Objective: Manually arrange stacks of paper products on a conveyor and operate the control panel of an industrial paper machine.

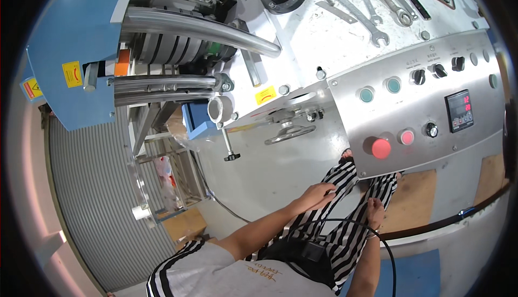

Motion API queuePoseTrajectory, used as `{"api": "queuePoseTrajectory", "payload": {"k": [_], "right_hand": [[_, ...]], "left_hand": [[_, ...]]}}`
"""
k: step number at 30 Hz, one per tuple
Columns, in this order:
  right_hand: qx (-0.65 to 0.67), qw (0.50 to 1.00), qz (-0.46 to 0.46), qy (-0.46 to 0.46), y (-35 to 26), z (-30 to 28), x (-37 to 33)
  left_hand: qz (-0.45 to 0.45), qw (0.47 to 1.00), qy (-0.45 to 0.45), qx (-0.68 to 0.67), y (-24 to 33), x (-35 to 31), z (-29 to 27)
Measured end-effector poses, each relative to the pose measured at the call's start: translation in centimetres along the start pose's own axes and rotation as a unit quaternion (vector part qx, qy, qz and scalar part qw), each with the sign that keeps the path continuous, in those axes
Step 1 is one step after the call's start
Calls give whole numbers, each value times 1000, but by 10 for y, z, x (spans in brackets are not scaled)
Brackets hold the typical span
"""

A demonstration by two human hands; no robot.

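Note:
My left hand (317,196) hangs over my striped trouser leg (345,181), fingers loosely stretched and apart, with nothing in it. Beside my other thigh, my right hand (375,212) has its fingers curled in, and no object shows in them. Both hands are below and apart from the steel control panel (415,135). That panel carries a large red push button (381,148), a smaller red button (406,137), two green buttons, black rotary knobs and a lit red digital display (460,111). A black cable (345,220) crosses in front of my waist.
Several wrenches (356,13) lie on the white machine top (324,43). Steel bars (199,29) and a blue guard plate (81,38) stand at left. Under the machine edge are a handwheel (290,134) and a black-knobbed clamp screw (231,155). A cardboard box (183,224) sits lower left.

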State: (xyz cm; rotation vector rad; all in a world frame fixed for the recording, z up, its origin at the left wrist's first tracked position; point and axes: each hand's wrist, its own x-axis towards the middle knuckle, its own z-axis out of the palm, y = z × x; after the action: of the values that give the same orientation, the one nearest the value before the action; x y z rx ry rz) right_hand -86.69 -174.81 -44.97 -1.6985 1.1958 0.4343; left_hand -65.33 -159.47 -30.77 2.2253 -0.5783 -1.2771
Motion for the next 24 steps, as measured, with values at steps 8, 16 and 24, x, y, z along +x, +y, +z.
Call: {"api": "queuePoseTrajectory", "payload": {"k": [8, 16, 24], "right_hand": [[-9, 999, -33, 19, 14, 20, 1], [92, 989, -39, 111, -85, -50, -11], [227, 930, -124, 262, -229, -171, -27]], "left_hand": [[-95, 994, -41, -42, -34, -8, 17], [-112, 992, -33, -54, 9, -11, -9], [-153, 986, -30, 54, -50, -41, 37]]}}
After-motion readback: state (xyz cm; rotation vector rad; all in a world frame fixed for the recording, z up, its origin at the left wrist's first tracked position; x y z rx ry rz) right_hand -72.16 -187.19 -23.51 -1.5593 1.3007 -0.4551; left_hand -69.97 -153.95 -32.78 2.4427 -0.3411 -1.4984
